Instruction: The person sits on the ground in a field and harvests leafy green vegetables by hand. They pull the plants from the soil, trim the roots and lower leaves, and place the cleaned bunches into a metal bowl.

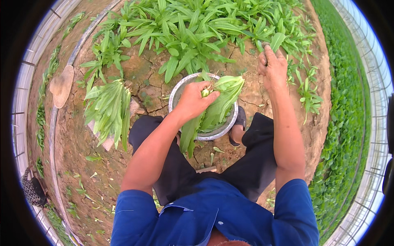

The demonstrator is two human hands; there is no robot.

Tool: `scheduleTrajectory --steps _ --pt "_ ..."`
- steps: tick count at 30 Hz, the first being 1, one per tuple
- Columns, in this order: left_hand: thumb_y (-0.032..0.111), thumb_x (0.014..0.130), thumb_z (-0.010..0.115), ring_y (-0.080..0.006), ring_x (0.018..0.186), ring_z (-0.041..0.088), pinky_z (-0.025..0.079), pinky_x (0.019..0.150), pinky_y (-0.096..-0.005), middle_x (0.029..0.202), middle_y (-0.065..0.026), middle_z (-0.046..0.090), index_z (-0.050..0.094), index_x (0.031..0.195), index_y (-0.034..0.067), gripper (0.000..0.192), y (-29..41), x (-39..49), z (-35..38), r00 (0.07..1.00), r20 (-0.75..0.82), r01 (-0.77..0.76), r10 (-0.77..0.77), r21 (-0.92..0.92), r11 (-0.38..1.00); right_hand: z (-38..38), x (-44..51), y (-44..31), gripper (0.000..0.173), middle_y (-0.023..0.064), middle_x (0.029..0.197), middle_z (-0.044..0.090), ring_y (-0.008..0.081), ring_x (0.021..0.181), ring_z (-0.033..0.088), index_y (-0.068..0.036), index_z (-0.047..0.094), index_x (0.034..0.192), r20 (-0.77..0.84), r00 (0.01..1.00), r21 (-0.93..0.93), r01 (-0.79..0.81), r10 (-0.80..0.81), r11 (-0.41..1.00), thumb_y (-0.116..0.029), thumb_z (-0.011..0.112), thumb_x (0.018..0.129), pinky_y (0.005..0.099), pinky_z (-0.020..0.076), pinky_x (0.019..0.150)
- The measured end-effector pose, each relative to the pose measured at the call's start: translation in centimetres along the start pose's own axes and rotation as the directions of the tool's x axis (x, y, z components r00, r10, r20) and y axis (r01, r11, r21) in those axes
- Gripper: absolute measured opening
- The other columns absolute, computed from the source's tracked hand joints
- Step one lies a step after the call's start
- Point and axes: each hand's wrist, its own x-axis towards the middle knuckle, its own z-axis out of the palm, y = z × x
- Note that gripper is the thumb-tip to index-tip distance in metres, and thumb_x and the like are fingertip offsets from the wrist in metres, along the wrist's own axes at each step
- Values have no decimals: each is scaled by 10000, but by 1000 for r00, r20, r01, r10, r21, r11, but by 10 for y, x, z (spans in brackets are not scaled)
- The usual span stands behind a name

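Observation:
My left hand (197, 100) is closed around the root ends of some long-leaved green plants, whose leaves hang over a round metal basin (227, 130). More leafy greens (227, 89) lie in and over the basin beside my fingers, their pale stem ends pointing up to the right. To the right of the basin, my right hand (273, 66) is raised with its fingers curled, and a single green leaf (277, 40) shows at its fingertips. Whether the fingers hold this leaf or something small and dark is not clear.
A bundle of cut greens (107, 110) lies on a flat slab at the left. Growing leafy plants (190, 33) fill the ground ahead. A straw hat (62, 86) rests by a pale hose (53, 132). Dense green crop (344, 107) lines the right side.

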Motion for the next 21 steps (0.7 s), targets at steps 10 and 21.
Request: scheduleTrajectory --steps 10,21 --pt "205 832 769 -361 842 698 549 749 -418 961 -162 726 730 1052 71 261 -4 -6 -19 941 -276 -90 196 354 931 11 -31 31 415 189 986 732 263 861 711 71 660 1170 407 911 -597 215 60 773 -260 662 919 348 553 814" --pt "173 903 761 -178 692 672 530 637 -331 853 -54 722 701 1045 -2 233 -3 -7 -30 987 -113 -78 116 296 952 23 -41 6 233 224 871 708 419 853 679 -50 741 935 410 912 -892 404 -12 202 -222 625 830 504 537 816"
